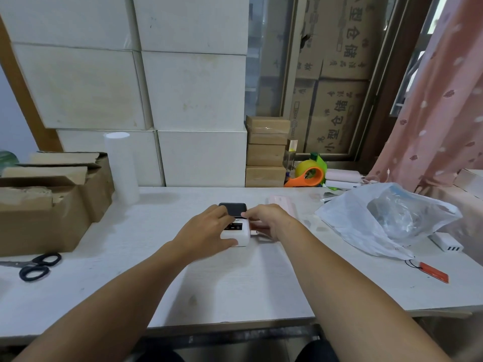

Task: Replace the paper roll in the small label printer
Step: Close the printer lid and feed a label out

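A small white label printer (239, 233) with a dark front panel lies on the white table (235, 278), its dark lid (234, 209) tilted up at the far end. My left hand (206, 233) grips the printer's left side, thumb against its near end. My right hand (266, 219) holds the right side, fingertips at the lid hinge. The inside of the printer and any paper roll are hidden by my fingers.
Open cardboard boxes (49, 205) and black scissors (36, 266) lie at the left. A white roll (121, 165) stands behind. A plastic bag (384, 220), an orange tag (432, 273), a white charger (447, 242) and an orange tape dispenser (307, 176) are at the right.
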A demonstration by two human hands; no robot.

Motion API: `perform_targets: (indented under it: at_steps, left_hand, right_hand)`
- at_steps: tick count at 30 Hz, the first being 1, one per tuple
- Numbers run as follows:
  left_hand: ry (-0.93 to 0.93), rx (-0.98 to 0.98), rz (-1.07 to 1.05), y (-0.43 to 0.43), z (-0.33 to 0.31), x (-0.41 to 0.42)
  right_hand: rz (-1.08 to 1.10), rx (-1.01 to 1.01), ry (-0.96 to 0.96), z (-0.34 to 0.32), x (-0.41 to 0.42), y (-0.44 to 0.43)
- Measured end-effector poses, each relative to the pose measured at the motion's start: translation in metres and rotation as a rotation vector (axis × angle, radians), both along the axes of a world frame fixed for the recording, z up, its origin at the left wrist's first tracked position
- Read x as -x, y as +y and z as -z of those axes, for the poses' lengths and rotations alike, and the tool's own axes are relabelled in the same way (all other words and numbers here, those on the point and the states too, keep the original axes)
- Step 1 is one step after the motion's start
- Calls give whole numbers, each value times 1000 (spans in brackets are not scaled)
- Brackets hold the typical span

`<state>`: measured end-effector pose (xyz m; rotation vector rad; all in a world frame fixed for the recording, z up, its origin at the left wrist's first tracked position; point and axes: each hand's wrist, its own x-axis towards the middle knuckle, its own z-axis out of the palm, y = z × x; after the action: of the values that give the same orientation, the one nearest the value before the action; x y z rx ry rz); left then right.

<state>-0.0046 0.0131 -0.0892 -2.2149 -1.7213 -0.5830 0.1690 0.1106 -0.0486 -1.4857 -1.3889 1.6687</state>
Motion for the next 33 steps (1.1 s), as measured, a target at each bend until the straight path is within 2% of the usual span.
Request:
perform_targets:
  at_steps: [4, 17, 25, 29, 33]
  left_hand:
    - [-80, -8, 4, -2, 1, 1]
    - [-110, 8, -42, -4, -2, -2]
    - [-334, 152, -201, -7, -8, -8]
    - [-322, 167, -187, -5, -13, -7]
    - [-332, 137, -171, -5, -10, -4]
  right_hand:
    - [7, -8, -55, -4, 1, 0]
    - [16, -25, -101, -4, 3, 2]
    - [-16, 5, -116, 0, 1, 5]
    - [-36, 17, -72, 0, -4, 7]
    - [-51, -61, -132, 4, -4, 7]
